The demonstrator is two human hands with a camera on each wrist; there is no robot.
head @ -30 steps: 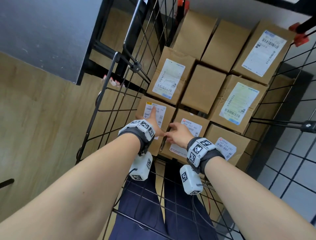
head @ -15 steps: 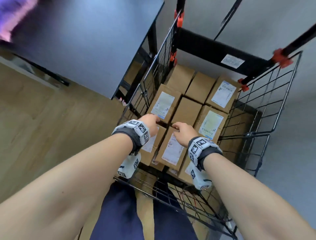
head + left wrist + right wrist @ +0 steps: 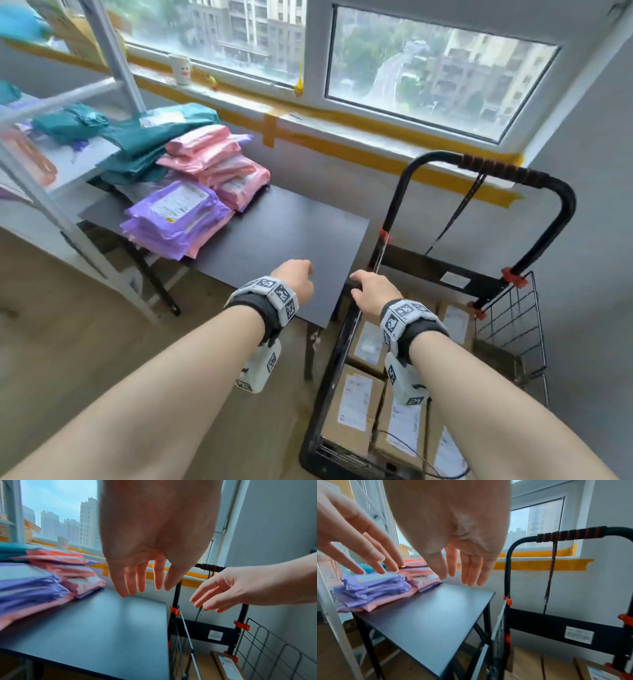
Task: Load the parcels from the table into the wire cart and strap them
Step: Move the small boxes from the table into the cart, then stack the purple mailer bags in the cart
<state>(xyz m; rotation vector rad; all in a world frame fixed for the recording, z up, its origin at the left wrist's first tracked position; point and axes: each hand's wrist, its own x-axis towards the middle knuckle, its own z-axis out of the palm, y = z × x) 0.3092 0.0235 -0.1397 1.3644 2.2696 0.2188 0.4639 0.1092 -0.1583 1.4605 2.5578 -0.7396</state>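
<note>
Cardboard boxes stowed in cart; left hand and right hand released, empty (above worktop). Next: fetch mailers.

Head view: from above and behind both forearms, facing forward and down toward the window wall, taking in the dark table with its right front corner near centre, and the wire cart at lower right. Left wrist view: from under the left hand, very near the palm, facing along the fingers across the table's right edge to the cart handle. Right wrist view: likewise close under the right hand, facing the table's right front corner and the cart handle. Shared by all three: the table's right edge, the mailer stacks, the cart handle, the taped sill.
</note>
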